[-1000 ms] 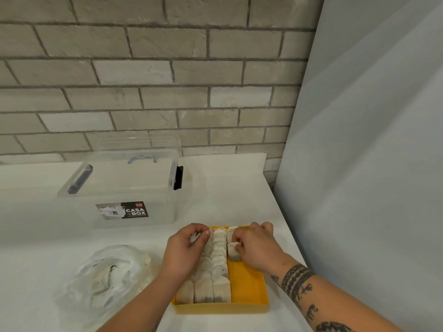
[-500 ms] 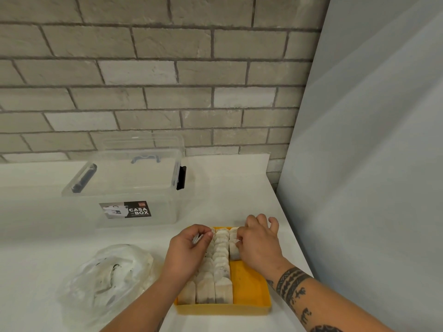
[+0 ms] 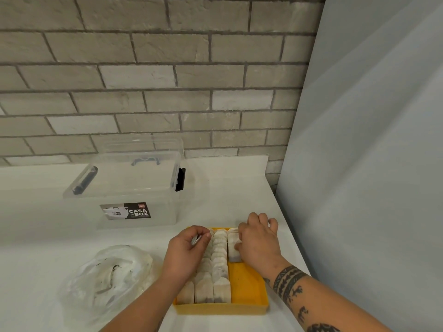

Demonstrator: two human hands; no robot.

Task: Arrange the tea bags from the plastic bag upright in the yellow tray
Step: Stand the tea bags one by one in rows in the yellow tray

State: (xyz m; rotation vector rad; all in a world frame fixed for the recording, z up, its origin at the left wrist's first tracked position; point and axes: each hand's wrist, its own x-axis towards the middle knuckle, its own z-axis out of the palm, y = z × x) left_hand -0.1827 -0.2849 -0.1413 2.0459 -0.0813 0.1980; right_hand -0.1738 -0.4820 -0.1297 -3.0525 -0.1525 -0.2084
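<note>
Both hands are down over the far half of the yellow tray (image 3: 220, 309), which sits near the right edge of the white surface (image 3: 36, 236). On my feed the left hand (image 3: 185, 252) has its fingers curled. Its thumb and fingertips pinch a thin pale piece (image 3: 194, 240) above the left side of the tray. That piece is too small for me to say whether it is a tea bag or only a tag.

The right hand (image 3: 260, 243) grips the short row (image 3: 233, 250), a few bags standing at the far right end of the tray. Its thumb presses the front face of the nearest bag, and its fingers bend over the top towards the tray's far rim.

I see the other tea bags (image 3: 220, 267) standing upright in three rows side by side, running from the near rim towards the far one. The left hand hides part of them. To the right of those rows, in front of the short row, the tray's yellow floor is bare.

Just left of the tray lies the plastic bag (image 3: 105, 281), crumpled, with pale contents and dark flecks showing through. Farther back on the left stands a clear storage box (image 3: 134, 188) with black latches and a label reading CASA BOX. A brick wall (image 3: 143, 80) runs behind it, and a grey panel (image 3: 371, 164) stands on the right.
</note>
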